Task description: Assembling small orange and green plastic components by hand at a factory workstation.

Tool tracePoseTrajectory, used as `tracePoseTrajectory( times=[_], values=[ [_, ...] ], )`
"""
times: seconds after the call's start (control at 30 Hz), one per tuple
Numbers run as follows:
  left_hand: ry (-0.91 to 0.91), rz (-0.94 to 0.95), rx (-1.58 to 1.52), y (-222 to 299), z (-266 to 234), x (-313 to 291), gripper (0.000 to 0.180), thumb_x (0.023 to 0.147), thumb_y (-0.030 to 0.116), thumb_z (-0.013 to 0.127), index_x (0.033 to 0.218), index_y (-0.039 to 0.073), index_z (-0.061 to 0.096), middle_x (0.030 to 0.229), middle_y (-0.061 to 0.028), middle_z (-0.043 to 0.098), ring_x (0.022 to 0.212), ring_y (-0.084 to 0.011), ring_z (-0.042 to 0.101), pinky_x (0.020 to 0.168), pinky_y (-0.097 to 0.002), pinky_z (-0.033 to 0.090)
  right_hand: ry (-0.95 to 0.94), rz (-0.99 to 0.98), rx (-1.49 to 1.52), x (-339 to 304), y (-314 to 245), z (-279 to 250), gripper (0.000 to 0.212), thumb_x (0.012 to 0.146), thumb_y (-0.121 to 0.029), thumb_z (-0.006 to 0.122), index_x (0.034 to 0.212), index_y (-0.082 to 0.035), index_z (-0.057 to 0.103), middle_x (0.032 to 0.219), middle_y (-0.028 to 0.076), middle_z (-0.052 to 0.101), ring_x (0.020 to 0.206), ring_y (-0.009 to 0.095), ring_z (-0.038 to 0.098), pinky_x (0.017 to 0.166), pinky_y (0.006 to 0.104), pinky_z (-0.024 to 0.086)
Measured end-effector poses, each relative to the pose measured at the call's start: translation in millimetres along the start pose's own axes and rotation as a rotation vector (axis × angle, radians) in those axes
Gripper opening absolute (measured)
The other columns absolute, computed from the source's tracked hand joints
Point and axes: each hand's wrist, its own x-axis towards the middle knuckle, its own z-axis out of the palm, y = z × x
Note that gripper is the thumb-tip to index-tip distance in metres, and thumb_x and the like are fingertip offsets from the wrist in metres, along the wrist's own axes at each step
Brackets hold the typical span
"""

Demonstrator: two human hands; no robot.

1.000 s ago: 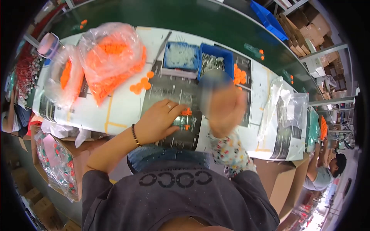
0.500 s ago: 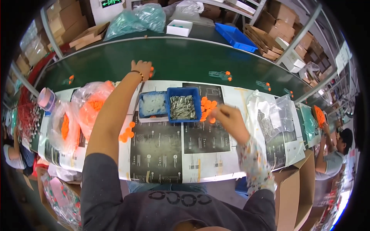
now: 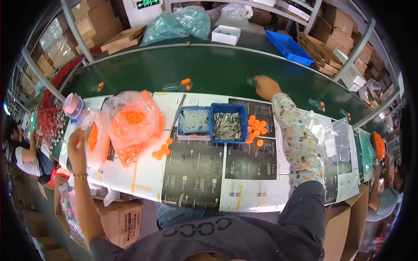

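Note:
My left hand (image 3: 77,147) is at the left end of the table, beside a clear bag (image 3: 93,143) with orange pieces. Its fingers are bunched and blurred, so what they hold, if anything, does not show. Far out over the green conveyor belt (image 3: 217,65), my right hand (image 3: 266,88) has its fingers closed at a clear greenish plastic piece (image 3: 251,81), mostly hidden by the hand. On the table, a blue bin (image 3: 228,124) full of thin metal pins stands next to a blue tray of whitish material (image 3: 194,119). Orange discs (image 3: 257,127) lie right of the bin.
Similar plastic pieces with orange ends (image 3: 186,84) are spread along the belt. A larger bag of orange parts (image 3: 133,124) sits left on the table, with a cup-like tub (image 3: 73,105) behind. Clear bags (image 3: 337,141) lie right. Co-workers sit at both sides; a cardboard box (image 3: 346,217) stands low right.
My left hand has drawn back from the belt to the bag at the table's left. My right hand has reached from the orange discs out to the belt. The view has shifted left.

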Motion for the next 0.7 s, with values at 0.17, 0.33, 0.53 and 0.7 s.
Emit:
tracePoseTrajectory(
  times=[0.17, 0.33, 0.53, 0.7],
  values=[
    [-0.220, -0.008, 0.321, -143.6, -10.8, 1.0, 0.023, 0.087, 0.012, 0.056, 0.106, 0.003, 0.063, 0.096, -0.0138, 0.067, 0.088, -0.0273, 0.064, 0.080, -0.0341, 0.050, 0.060, -0.392, 0.403, -31.8, -160.8, -112.4, 0.041, 0.079, -0.028, 0.069, 0.112, -0.006, 0.061, 0.093, 0.009, 0.063, 0.082, 0.026, 0.064, 0.073, 0.0392, 0.052],
    [-0.326, 0.091, 0.508, -148.4, 46.7, 18.9, 0.015, 0.084, 0.008, 0.055, 0.098, 0.004, 0.061, 0.095, -0.0157, 0.066, 0.087, -0.0315, 0.064, 0.076, -0.0374, 0.050, -0.368, -0.755, 0.464, -120.1, -261.0, -91.0, 0.042, 0.080, -0.035, 0.068, 0.109, -0.005, 0.060, 0.094, 0.012, 0.063, 0.077, 0.030, 0.064, 0.066, 0.0373, 0.053],
    [-0.302, 0.109, 0.406, -124.3, 45.9, 20.9, 0.008, 0.080, 0.006, 0.058, 0.088, 0.005, 0.059, 0.086, -0.0139, 0.066, 0.081, -0.0318, 0.064, 0.071, -0.0394, 0.050, -0.251, -0.545, 0.455, -127.8, -256.9, -76.5, 0.035, 0.084, -0.031, 0.064, 0.106, -0.005, 0.061, 0.093, 0.014, 0.064, 0.078, 0.031, 0.064, 0.065, 0.0404, 0.052],
    [-0.213, 0.141, 0.408, -141.5, 27.5, -1.7, 0.008, 0.077, 0.006, 0.060, 0.085, 0.006, 0.061, 0.079, -0.0141, 0.066, 0.076, -0.0323, 0.064, 0.068, -0.0395, 0.050, -0.190, -0.248, 0.316, -80.3, -207.9, -60.6, 0.024, 0.082, -0.020, 0.061, 0.096, -0.001, 0.060, 0.091, 0.017, 0.063, 0.084, 0.035, 0.062, 0.073, 0.0441, 0.050]
  ],
)
